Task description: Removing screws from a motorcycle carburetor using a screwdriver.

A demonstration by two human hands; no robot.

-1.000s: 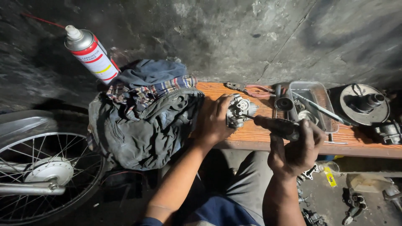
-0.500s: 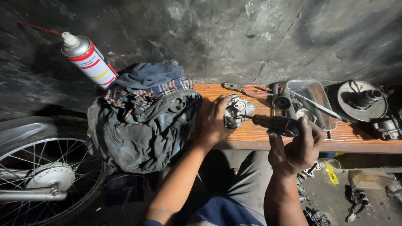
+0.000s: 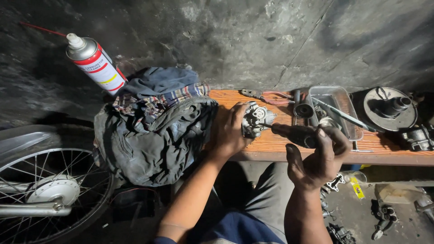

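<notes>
Carburetor (image 3: pixel 257 118) sits at frame centre on the wooden tabletop (image 3: pixel 275 144), my left hand (image 3: pixel 228 131) clamped around it. My right hand (image 3: pixel 318 158) grips a dark screwdriver handle (image 3: pixel 294 134), tip against the carburetor. Rags (image 3: pixel 153 131) lie left.

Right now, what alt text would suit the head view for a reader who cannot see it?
A person's left hand steadies a small metal carburetor on a wooden bench while the right hand drives a dark-handled screwdriver into it. Beside them lie a heap of rags, a spray can, pliers, a clear tray and a spoked wheel.
</notes>
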